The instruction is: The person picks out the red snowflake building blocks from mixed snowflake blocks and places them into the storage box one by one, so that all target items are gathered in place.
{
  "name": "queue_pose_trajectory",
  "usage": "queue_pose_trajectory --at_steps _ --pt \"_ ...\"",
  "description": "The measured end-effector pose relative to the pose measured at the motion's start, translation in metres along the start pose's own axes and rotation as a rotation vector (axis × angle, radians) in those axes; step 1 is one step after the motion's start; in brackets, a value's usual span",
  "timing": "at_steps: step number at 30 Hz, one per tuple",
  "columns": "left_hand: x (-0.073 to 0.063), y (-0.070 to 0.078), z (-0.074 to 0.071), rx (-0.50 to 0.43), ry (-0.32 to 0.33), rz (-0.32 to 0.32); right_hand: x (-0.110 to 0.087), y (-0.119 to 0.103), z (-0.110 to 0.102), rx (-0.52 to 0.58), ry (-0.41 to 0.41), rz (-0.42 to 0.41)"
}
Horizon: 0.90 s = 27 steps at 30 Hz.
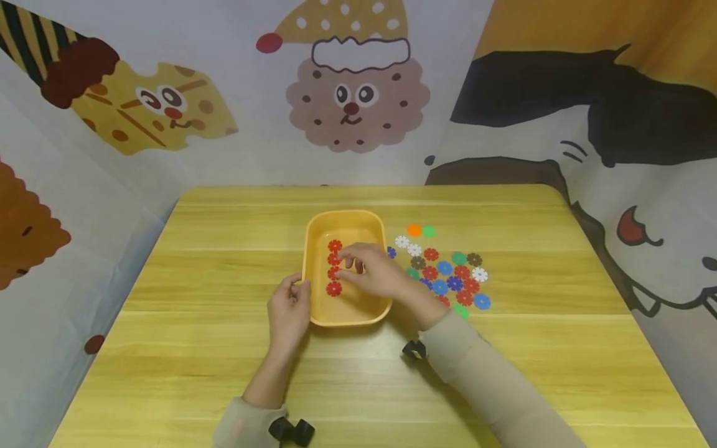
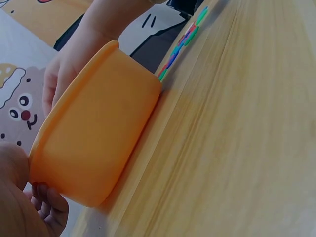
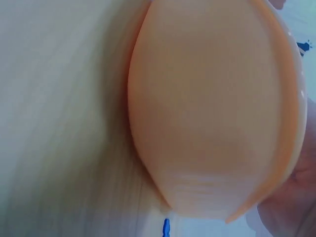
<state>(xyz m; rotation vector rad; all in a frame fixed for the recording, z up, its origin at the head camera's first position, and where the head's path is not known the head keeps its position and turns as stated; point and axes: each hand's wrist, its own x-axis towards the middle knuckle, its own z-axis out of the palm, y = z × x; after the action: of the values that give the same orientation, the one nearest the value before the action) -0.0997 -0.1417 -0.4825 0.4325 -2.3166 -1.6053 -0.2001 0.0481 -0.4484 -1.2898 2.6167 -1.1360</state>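
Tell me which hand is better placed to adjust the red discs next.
Probably the right hand: it reaches into the yellow tub, beside the red discs. The left hand holds the tub's left edge.

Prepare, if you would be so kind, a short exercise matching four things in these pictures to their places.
1. Left hand
2. Right hand
3. Line of red pieces
4. Orange piece

A. Inside the tray
B. On the table, beside a light green piece
C. At the tray's left rim
D. Reaching over the tray's right rim

Pairs: 1-C, 2-D, 3-A, 4-B.
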Motion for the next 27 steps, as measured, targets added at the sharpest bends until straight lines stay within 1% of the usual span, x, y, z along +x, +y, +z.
queue_pose_trajectory --at_steps 6,8,13,20,23,27 --pt "0.0 0.001 0.0 -0.008 -0.006 -0.002 -0.011 0.007 -0.009 0.03 0.112 0.002" --pt "-0.001 0.0 0.0 -0.009 -0.008 -0.008 -0.014 0.009 -0.012 0.031 0.139 0.015" --pt "-0.001 0.0 0.0 0.002 -0.012 -0.022 -0.021 0.014 -0.019 0.041 0.158 0.056" --pt "-0.002 0.0 0.0 0.0 -0.017 -0.02 -0.031 0.023 -0.023 0.073 0.213 0.068" --pt "-0.002 -0.001 0.0 -0.005 -0.015 -0.023 -0.035 0.027 -0.025 0.081 0.215 0.074" --pt "-0.002 0.0 0.0 -0.004 -0.017 -0.023 -0.039 0.032 -0.029 0.093 0.216 0.103"
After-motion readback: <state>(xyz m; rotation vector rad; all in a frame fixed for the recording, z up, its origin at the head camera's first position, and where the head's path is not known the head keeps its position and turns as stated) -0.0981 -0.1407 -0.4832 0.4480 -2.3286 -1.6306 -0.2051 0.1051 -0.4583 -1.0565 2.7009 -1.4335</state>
